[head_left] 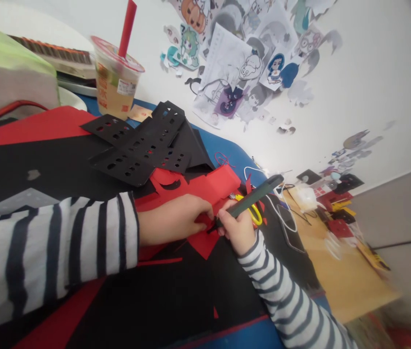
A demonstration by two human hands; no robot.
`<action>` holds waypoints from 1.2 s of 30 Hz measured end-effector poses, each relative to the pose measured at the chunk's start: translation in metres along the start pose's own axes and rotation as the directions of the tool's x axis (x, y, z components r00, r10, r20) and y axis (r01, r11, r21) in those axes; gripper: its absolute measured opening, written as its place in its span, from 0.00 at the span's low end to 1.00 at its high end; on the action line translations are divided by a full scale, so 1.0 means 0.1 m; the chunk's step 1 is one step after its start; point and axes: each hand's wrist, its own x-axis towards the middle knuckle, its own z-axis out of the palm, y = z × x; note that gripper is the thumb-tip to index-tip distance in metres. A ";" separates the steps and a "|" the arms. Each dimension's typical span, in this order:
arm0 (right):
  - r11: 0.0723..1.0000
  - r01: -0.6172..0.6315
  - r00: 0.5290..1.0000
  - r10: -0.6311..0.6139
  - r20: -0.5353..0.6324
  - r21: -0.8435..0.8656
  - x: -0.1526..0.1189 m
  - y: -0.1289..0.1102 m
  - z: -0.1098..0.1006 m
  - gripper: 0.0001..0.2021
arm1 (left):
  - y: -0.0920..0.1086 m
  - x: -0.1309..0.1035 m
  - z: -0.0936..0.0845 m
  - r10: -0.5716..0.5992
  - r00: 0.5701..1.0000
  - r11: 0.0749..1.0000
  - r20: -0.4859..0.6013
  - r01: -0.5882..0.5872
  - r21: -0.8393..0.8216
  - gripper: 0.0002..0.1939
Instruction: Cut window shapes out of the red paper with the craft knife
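Note:
My right hand [238,228] is closed around a long dark green utility knife [251,199], its black end pointing down and left. My left hand [179,218] is close beside it, thumb and fingers curled in on the red paper [205,242]; the exact grip is partly hidden. More red paper with cut-out openings and a folded part lies behind both hands. Yellow-handled scissors [255,213] lie just beyond my right hand, partly covered by it and the knife. Behind the red paper rests a folded black paper piece [141,145] with rows of cut holes.
Black sheets [176,300] and red sheets cover the blue surface. A drink cup [114,82] with a red straw stands at the back. A phone [289,228] and white cable lie on the right, before a wooden tabletop [351,286]. Paper cutouts [234,63] cover the wall.

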 end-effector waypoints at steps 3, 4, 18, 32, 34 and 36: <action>1.000 0.011 1.000 -0.011 -0.010 0.011 -0.01 -0.01 0.00 0.10 | 0.00 0.00 0.00 -0.001 1.000 1.000 -0.004 0.001 0.003 0.08; 1.000 0.015 1.000 -0.015 -0.016 0.015 -0.02 -0.01 0.00 0.10 | 0.00 0.00 0.00 -0.001 1.000 1.000 -0.004 0.002 0.005 0.08; 0.946 0.265 0.939 -0.209 -0.274 0.185 0.09 0.00 -0.12 0.08 | 0.01 -0.04 -0.01 0.037 0.999 0.998 -0.013 -0.038 -0.047 0.05; 0.929 0.353 0.933 -0.339 0.121 -0.115 -0.09 -0.15 -0.06 0.20 | 0.03 -0.07 -0.10 -0.078 0.985 0.990 -0.155 0.059 -0.124 0.04; 0.924 0.365 0.929 -0.353 0.106 -0.115 -0.08 -0.12 -0.03 0.20 | 0.03 -0.06 -0.11 -0.076 0.990 0.989 -0.117 0.060 -0.137 0.07; 0.918 0.376 0.926 -0.368 0.085 -0.124 -0.07 -0.10 -0.01 0.21 | 0.02 -0.06 -0.11 -0.074 0.993 0.990 -0.089 0.063 -0.123 0.08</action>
